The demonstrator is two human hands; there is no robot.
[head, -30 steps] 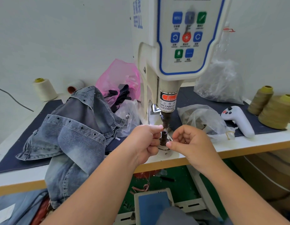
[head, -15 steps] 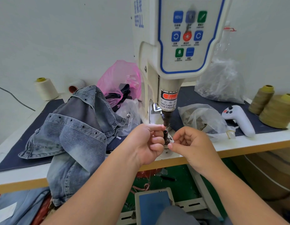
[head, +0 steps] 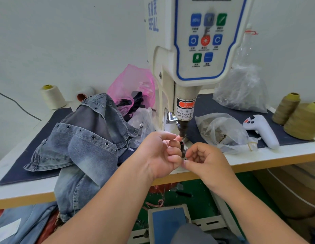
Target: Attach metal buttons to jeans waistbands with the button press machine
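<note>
The white button press machine [head: 206,50] stands at the middle of the table, its dark upper punch [head: 182,127] hanging over the dark lower die post [head: 181,146]. My left hand [head: 158,154] is curled just left of the post, forefinger and thumb pinched at the punch tip; whatever they pinch is hidden. My right hand [head: 207,161] is curled on the post's right, with thumb and forefinger pinched together by its base. A heap of faded jeans [head: 82,141] with eyelet holes lies on the left and hangs over the table edge.
A clear bag of metal parts [head: 221,132] and a white handheld controller [head: 260,129] lie right of the machine. Olive thread cones [head: 294,113] stand far right, a cream cone [head: 52,96] far left. A pink bag [head: 133,85] sits behind the jeans. A blue foot pedal [head: 168,222] is below.
My left hand has slid right and up, so its fingertips now reach the punch tip. My right hand has dropped slightly toward the base of the die post.
</note>
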